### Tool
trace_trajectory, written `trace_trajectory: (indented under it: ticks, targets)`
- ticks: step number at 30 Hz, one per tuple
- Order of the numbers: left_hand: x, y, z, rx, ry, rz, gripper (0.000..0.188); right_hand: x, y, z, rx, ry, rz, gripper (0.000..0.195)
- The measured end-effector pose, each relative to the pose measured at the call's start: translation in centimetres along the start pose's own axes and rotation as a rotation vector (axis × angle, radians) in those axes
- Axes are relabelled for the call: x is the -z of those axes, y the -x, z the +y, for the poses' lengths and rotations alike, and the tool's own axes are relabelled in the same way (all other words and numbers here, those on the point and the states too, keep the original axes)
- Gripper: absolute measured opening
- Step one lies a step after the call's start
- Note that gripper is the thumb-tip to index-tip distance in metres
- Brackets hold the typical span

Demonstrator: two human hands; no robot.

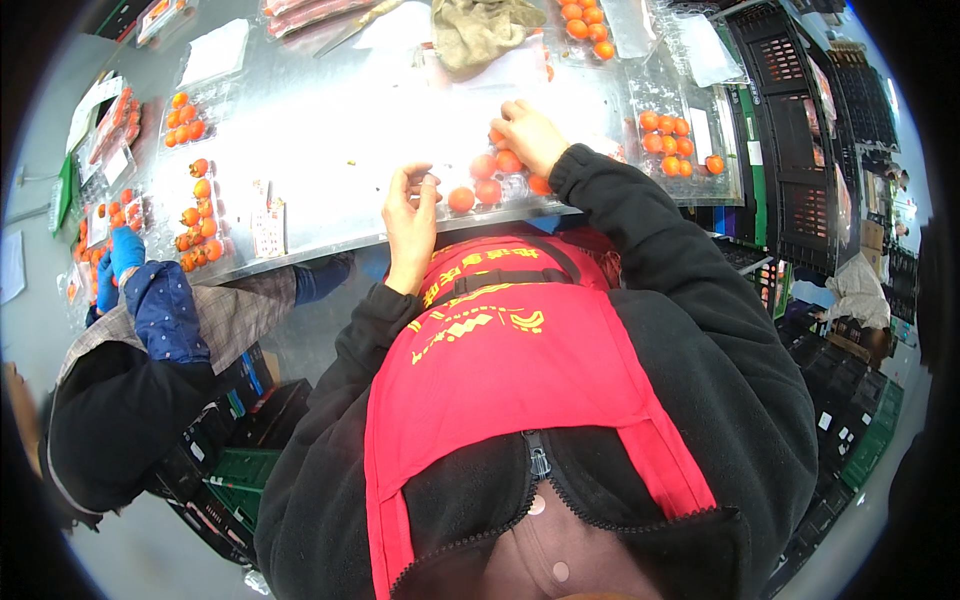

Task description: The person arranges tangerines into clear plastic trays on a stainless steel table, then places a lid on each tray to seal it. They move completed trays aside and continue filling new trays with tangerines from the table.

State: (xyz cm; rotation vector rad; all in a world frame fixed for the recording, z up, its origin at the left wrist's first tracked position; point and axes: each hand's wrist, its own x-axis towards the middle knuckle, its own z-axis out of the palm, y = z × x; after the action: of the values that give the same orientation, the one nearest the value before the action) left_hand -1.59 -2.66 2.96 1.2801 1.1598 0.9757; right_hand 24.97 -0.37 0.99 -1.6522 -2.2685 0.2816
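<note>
In a clear plastic tray (512, 184) at the table's near edge sit several red tomatoes (487, 190). My right hand (529, 135) reaches over the tray's far side, its fingertips on a tomato (496, 136) that they partly hide. Left of the tray, my left hand (414, 214) is raised by the table edge with curled fingers apart and nothing visible between them. Farther right, another clear tray (667, 144) holds several tomatoes, and a single tomato (715, 164) lies beside it. Glare washes out the middle of the table.
A co-worker's blue-gloved hands (126, 251) are at the left, near more packed tomatoes (196, 217). Printed labels (268, 225) lie on the metal table (322, 244). A brown cloth (480, 34) and a knife (341, 37) lie at the back. Black crates (802, 150) stand at the right.
</note>
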Motion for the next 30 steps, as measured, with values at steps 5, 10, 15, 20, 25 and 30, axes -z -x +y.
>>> trace_trajectory:
  ticks: [5,10,15,20,25,30]
  targets:
    - [0.0,0.1,-0.1,0.003,-0.001,-0.011,0.021,-0.4,0.0,0.5,0.009,-0.113,0.052,0.013]
    - [-0.1,0.1,-0.1,0.021,-0.007,-0.031,0.022,-1.1,-0.1,0.6,-0.098,-0.135,0.051,0.022]
    - [0.3,0.0,-1.1,0.070,0.023,-0.038,0.021,-0.6,1.3,-3.0,-0.035,-0.108,0.274,0.029]
    - [0.9,0.5,-2.0,0.233,0.155,-0.012,0.021,-1.1,3.2,-8.9,0.170,-0.045,0.155,0.041]
    - [0.8,0.8,-1.9,0.167,0.154,-0.035,0.021,-1.4,2.8,-9.5,0.135,0.044,-0.036,0.049]
    - [1.0,1.1,-0.8,0.148,0.218,0.000,0.027,0.3,3.7,-9.5,-0.060,-0.404,0.170,0.048]
